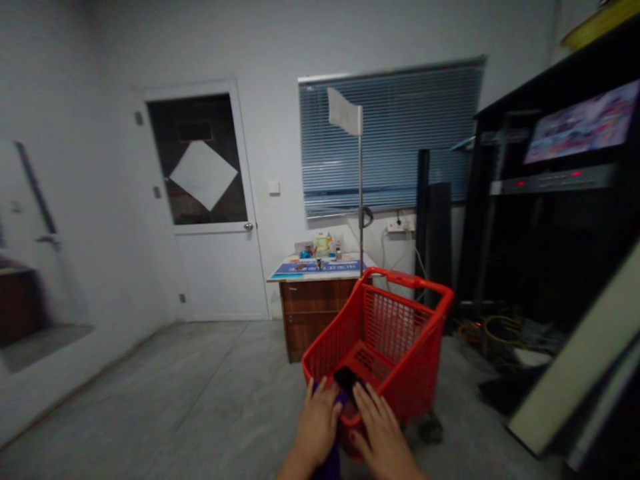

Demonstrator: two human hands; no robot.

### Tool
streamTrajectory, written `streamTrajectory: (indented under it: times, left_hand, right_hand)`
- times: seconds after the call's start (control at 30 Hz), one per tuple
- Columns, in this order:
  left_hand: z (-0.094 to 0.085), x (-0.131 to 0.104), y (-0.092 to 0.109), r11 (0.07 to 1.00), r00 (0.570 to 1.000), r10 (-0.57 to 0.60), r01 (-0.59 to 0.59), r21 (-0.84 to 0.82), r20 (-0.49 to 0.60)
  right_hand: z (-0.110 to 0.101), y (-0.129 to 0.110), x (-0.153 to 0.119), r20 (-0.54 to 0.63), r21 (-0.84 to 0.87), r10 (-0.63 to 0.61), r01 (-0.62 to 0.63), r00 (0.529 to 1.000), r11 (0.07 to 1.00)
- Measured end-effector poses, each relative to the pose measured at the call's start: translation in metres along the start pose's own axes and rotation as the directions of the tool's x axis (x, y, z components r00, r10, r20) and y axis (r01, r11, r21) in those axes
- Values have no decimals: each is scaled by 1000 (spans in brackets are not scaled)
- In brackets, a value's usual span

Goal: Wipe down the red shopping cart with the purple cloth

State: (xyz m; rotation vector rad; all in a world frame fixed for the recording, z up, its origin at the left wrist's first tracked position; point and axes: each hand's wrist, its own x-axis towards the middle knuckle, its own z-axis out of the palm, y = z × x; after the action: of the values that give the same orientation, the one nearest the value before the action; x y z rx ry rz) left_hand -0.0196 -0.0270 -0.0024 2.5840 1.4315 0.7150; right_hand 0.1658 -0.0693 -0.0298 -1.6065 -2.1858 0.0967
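Note:
A red shopping cart (410, 373) stands in front of me, its near end reaching my hands. My left hand (316, 423) is closed on a purple cloth-like piece (329, 463) at the cart's near rim. Bits of purple show beside its fingertips and thumb. My right hand (379, 427) lies with fingers stretched out over the same rim, right of the left hand. Just beyond the fingertips, inside the basket, is a dark flat object (345, 378); its kind is unclear.
A pole with a white flag (345, 112) rises by the cart's far end. Behind stands a wooden cabinet (315, 297) with small items on top. A white door (220, 273) is at left. At right are a dark rack (540, 247), cables (503, 330) and a leaning pale board (575, 360).

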Motion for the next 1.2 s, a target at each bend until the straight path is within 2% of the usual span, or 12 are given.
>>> streamTrajectory:
  times: [0.23,0.4,0.57,0.67,0.77,0.93,1.07,1.2]
  left_hand:
    - [5,-8,21,999,999,36,-36,-36,-8]
    - [-3,-4,23,999,999,-41,41,-15,-8]
    - [8,-9,25,999,998,-49,49,-8,-30]
    - [12,-10,21,1000,1000,-15,15,13,-17]
    - [9,-7,12,1000,1000,-3,3,30,-2]
    - [6,-5,-7,1000,999,-9,10,30,-45]
    - [15,-1,-9,993,987,-119,121,5,-108]
    - [25,8,9,967,954,-252,253,-19,-162]
  right_hand:
    - [-9,-11,0,-6,-8,46,-46,999,999]
    - [-11,-11,2,0,-8,23,-23,1000,1000]
    - [-14,-19,3,16,4,51,-51,999,999]
    - [-26,-17,8,83,16,26,-27,996,1000]
    - [-43,-3,16,129,16,-41,39,991,999]
    - [-56,18,27,126,-14,28,-27,992,1000]
    - [-47,12,33,95,-5,67,-67,993,998]
    - [-38,4,37,79,-5,77,-77,994,997]
